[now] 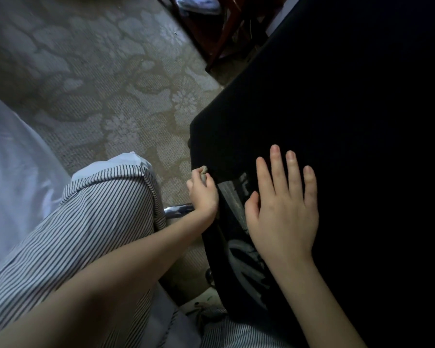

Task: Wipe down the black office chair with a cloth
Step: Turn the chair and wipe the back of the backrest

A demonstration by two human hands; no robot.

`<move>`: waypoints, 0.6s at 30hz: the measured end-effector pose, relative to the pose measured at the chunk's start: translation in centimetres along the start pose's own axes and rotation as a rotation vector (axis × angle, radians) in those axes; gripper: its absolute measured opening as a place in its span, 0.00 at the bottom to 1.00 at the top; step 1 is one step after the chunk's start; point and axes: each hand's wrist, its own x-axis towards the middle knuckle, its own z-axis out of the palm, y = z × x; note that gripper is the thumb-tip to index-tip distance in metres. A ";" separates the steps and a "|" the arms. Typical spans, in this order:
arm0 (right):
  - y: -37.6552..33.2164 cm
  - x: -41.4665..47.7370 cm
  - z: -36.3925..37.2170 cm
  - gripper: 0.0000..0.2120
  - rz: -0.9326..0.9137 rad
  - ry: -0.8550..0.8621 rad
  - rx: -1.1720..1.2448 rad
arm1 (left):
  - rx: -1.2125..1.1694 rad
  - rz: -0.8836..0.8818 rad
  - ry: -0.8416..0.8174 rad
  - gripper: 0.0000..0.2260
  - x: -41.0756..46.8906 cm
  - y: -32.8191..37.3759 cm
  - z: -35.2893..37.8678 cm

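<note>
Black chair point(337, 96) is lying under the flat, spread right hand point(283, 212), while the left hand point(202, 195) is pinching a small grey cloth point(204, 171) at its edge

The black office chair point(337, 109) fills the right side of the frame, a dark padded surface with its edge running diagonally. A small greyish cloth point(204, 171), mostly hidden, sits bunched against the chair's left edge, pinched by the left hand point(202, 194).
</note>
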 end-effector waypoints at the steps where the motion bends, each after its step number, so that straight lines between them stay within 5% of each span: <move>1: -0.2 -0.2 -0.3 0.25 0.020 0.009 0.044 | -0.017 0.030 -0.013 0.11 -0.4 0.6 0.1; 18: 1.6 -2.7 -3.3 0.24 0.144 -0.044 -0.045 | -0.200 0.894 -0.358 0.13 -9.3 9.9 0.2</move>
